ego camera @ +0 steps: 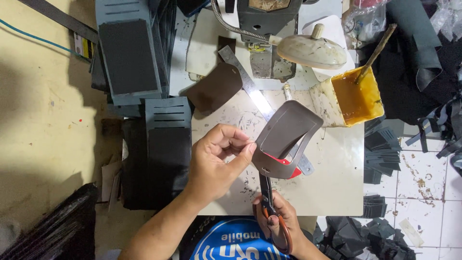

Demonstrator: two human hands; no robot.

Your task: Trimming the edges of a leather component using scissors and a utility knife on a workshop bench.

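Leather piece (288,130) — between hands, scissors (267,192) below

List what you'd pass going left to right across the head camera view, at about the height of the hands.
Yellowish floor → dark slotted panels → left hand → brown leather piece being cut with scissors → bare white tabletop → stack of dark cut pieces → tiled floor.

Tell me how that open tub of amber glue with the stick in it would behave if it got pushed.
The glue tub probably slides rather than rolls: it looks squarish and sits flat on the table. It is open and seems fairly full, so a quick shove would likely slop glue over the rim. The long stick leans out past one corner, so a knock there might tip it.
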